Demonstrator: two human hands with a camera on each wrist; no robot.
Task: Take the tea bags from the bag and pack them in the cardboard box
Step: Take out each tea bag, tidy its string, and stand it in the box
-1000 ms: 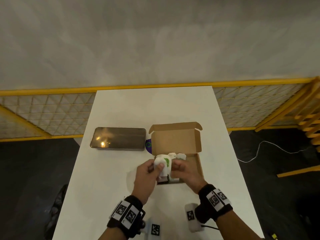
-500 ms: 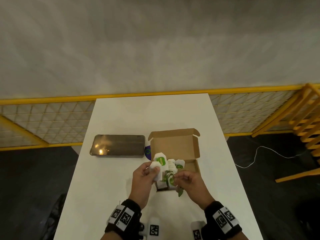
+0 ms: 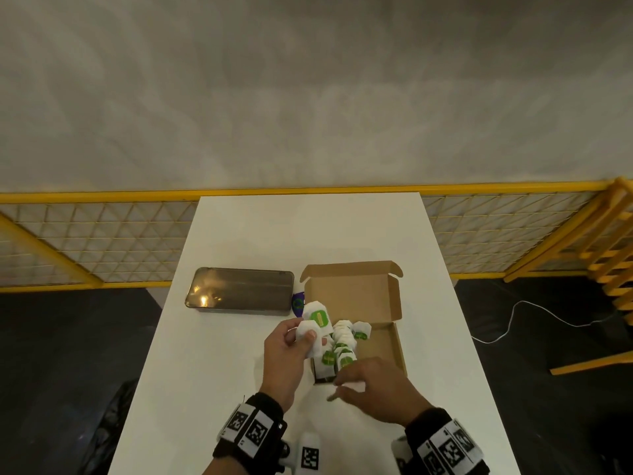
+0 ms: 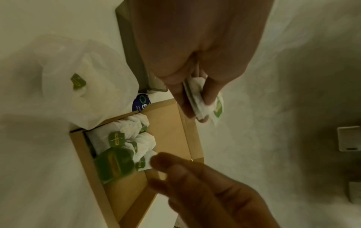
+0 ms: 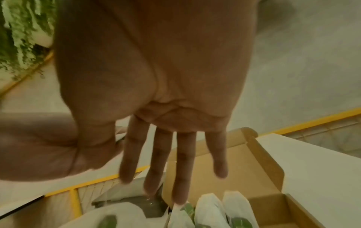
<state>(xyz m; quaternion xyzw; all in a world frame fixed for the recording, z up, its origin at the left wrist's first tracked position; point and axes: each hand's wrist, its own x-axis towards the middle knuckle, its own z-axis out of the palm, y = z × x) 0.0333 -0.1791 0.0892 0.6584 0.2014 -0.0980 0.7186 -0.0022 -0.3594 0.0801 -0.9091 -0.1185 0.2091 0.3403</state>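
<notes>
nearest, 2 hands work over a white rectangular table (image 3: 239,234). the right hand (image 3: 373,389) hovers at the near edge of the open brown cardboard box (image 3: 387,344), fingers (image 5: 181,166) straight and spread, holding nothing. the left hand (image 3: 287,351) is just left of the box and raised, its thumb and fingers pinching a small stack of white paper tea bags with green labels (image 3: 313,325); at least 2 show, the exact count unclear. inside the box, along its left side, lies a packed row of more tea bags (image 4: 129,138), too overlapped to count. 1 clear plastic bag (image 4: 86,86) lies against the box's left wall. farther left sits 1 dark grey rectangular tin (image 3: 239,291). beyond the table runs a yellow mesh fence (image 3: 102,241).
</notes>
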